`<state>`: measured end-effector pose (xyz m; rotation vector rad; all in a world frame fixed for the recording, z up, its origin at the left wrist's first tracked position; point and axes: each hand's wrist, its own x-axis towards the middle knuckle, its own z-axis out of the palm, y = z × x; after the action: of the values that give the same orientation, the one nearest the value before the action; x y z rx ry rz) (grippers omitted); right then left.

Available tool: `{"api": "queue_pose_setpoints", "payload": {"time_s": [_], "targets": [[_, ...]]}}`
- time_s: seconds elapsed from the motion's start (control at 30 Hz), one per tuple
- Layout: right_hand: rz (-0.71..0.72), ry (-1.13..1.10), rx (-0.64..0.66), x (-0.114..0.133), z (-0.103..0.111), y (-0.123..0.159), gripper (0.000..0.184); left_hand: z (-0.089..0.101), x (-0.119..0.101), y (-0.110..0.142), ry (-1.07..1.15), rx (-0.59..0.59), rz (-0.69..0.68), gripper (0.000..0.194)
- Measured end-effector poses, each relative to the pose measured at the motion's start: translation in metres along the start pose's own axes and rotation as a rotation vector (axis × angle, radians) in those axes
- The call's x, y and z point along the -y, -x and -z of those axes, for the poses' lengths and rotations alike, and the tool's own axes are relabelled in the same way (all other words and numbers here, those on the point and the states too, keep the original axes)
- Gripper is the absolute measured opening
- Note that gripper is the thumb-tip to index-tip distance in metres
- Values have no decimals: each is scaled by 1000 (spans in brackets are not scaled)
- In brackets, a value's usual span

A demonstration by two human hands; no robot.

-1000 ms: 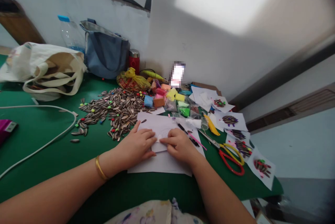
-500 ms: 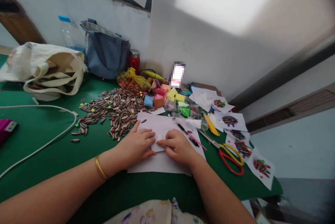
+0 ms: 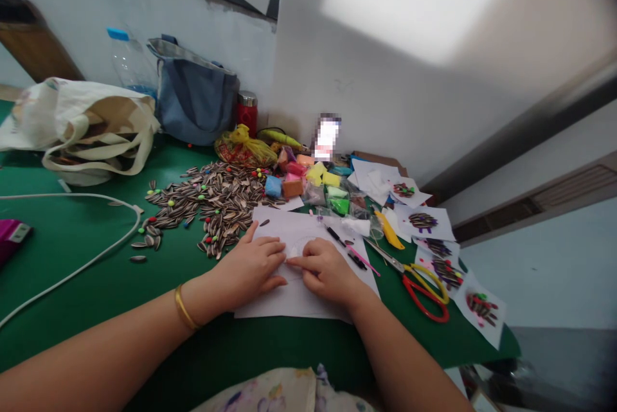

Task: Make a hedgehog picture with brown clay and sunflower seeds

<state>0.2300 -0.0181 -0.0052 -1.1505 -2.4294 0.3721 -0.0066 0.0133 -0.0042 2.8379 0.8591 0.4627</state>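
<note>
- While white paper (image 3: pixel 299 304) lies on the green counter (image 3: pixel 96 296), both hands rest on it.
- Small white bit (image 3: pixel 294 250) on the paper, just past the right index fingertip; material unclear. Might smear or stick to skin if pressed too hard.
- Left hand (image 3: pixel 253 268): palm down, fingers slightly apart, nothing visibly grasped. Paper could skid or crease if it lifts mid-push.
- Right hand (image 3: pixel 330 270): index extended, other fingers curled; can't tell if anything's pinched underneath.
- Loose seed (image 3: pixel 265 222) near left fingers; a sideways slide could drag it.
- Scissors (image 3: pixel 396 263) right of paper; careless forearm swing might knock them.
</note>
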Motion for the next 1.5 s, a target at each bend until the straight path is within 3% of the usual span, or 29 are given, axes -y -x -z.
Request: {"api": "queue_pose_setpoints", "payload": {"time_s": [0.4, 0.6, 0.83, 1.03, 1.27, 1.5], "targets": [[10, 9, 18, 2, -4, -1, 40, 4, -3, -1, 1, -4, -1, 33], [-4, -41, -35, 1, -1, 1, 40, 3, -2, -1, -3, -25, -7, 32], [9, 40, 37, 6, -3, -2, 41, 3, -2, -1, -7, -16, -5, 35], [-22, -5, -46, 1, -2, -1, 40, 1, -1, -1, -8, -32, -8, 34], [-19, 31, 10, 2, -3, -1, 39, 0, -1, -2, -5, -23, -9, 34], [-38, -32, -57, -1, -3, -1, 38, 1, -2, -2, -11, -8, -4, 33]]}}
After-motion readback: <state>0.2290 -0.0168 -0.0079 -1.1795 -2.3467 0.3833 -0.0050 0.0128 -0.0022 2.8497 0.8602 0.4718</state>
